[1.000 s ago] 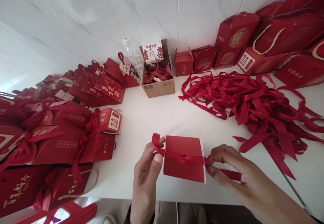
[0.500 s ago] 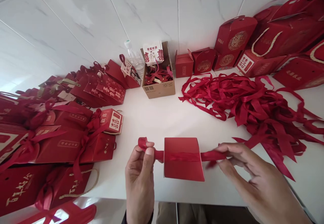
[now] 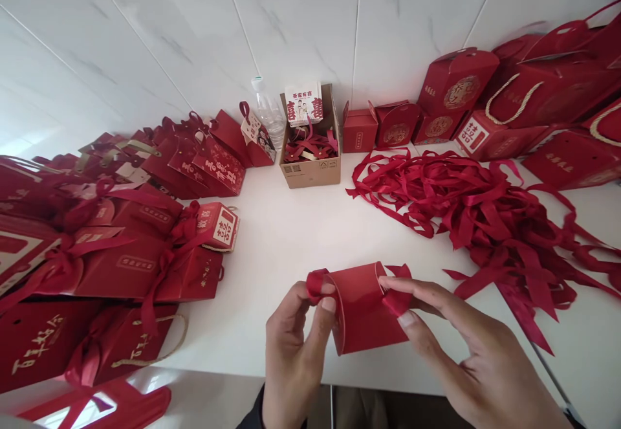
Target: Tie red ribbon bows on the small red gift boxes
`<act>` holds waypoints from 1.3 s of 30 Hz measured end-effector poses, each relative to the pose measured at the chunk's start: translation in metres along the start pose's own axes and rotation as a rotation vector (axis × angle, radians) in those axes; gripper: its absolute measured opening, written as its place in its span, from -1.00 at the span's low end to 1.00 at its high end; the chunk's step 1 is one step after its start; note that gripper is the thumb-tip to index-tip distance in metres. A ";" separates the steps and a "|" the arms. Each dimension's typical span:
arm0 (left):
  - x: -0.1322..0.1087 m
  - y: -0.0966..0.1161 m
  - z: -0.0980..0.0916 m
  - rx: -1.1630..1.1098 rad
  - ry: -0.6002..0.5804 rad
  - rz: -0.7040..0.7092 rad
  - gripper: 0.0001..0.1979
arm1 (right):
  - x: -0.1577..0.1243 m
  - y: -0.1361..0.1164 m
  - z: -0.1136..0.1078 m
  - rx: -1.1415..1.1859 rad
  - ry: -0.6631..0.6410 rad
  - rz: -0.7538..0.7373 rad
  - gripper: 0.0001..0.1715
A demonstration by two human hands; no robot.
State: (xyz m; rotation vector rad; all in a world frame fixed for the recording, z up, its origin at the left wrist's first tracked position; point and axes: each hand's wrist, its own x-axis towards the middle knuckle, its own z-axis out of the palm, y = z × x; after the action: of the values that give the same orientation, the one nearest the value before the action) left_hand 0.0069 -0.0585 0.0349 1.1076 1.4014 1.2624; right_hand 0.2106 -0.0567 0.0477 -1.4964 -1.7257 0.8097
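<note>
Both hands pinching ribbon ends at a small red card, near table's front edge.

L hand (image 3: 291,351) comes up from below, wrist low, thumb + index tip clenched on a curled end of the red ribbon (image 3: 316,282) at the card's left edge. R hand (image 3: 466,358) reaches in from lower right, palm down, fingers stretched long; thumb + forefinger nip the ribbon's other end at the card's right edge. Red card (image 3: 361,309) held between them, bowed into a curve, just above the white table (image 3: 291,235). Loose ribbon pile (image 3: 485,215) to the right, well apart; tied red bags (image 3: 145,267) stacked left; cardboard box (image 3: 313,170) at back by wall.
</note>
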 end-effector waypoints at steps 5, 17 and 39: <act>0.002 0.003 0.009 0.389 -0.105 0.218 -0.84 | 0.004 -0.003 0.006 -0.077 -0.110 -0.125 -0.66; 0.008 0.025 0.020 0.045 -0.141 0.095 -0.82 | 0.017 -0.017 -0.013 -0.100 -0.017 -0.304 -0.57; 0.030 0.029 0.007 -0.247 -0.406 -0.105 -0.83 | 0.048 -0.027 -0.039 0.084 -0.444 0.020 -0.55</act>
State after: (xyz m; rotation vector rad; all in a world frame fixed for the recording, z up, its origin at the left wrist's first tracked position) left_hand 0.0093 -0.0256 0.0618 1.0344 0.9591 1.0329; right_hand 0.2243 -0.0128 0.0964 -1.3477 -1.9621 1.2838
